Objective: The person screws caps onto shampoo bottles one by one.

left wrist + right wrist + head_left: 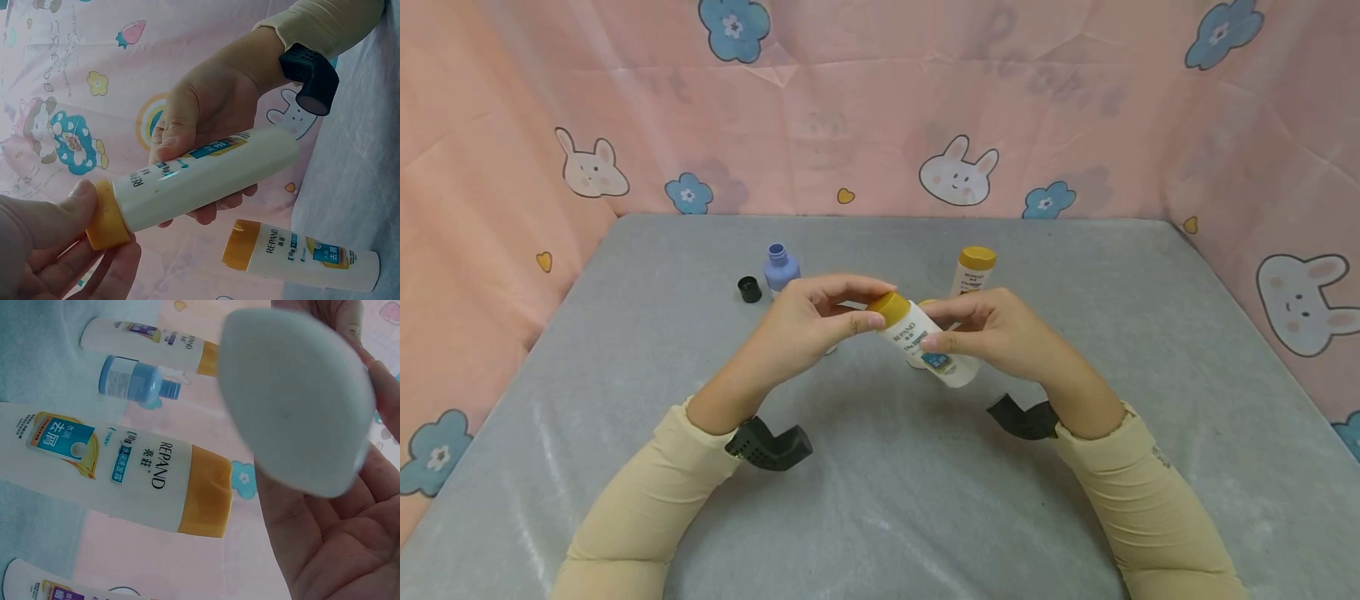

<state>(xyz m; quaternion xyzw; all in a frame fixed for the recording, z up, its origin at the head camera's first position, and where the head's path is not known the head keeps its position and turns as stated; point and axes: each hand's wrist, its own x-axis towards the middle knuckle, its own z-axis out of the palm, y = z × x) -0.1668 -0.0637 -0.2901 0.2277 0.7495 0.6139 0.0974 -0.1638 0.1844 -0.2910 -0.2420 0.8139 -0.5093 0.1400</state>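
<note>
A white shampoo bottle [936, 354] with a yellow cap [891, 308] is held tilted above the table, its cap toward the upper left. My left hand [816, 321] pinches the cap between thumb and fingers. Around the bottle's body, the thumb and fingers of my right hand [1000, 333] grip it. In the left wrist view both hands show on the bottle, whose teal label [215, 149] faces up. The right wrist view has the bottle's white base [300, 403] close up, hiding the cap. Whether the cap is loose cannot be told.
Behind my hands stand a teal-labelled shampoo bottle [94, 462], mostly hidden in the head view, and a similar bottle [974, 271] at the back right. A purple-labelled one [147, 337] is near an uncapped blue bottle [781, 268]. A black cap [749, 289] lies left of the blue bottle.
</note>
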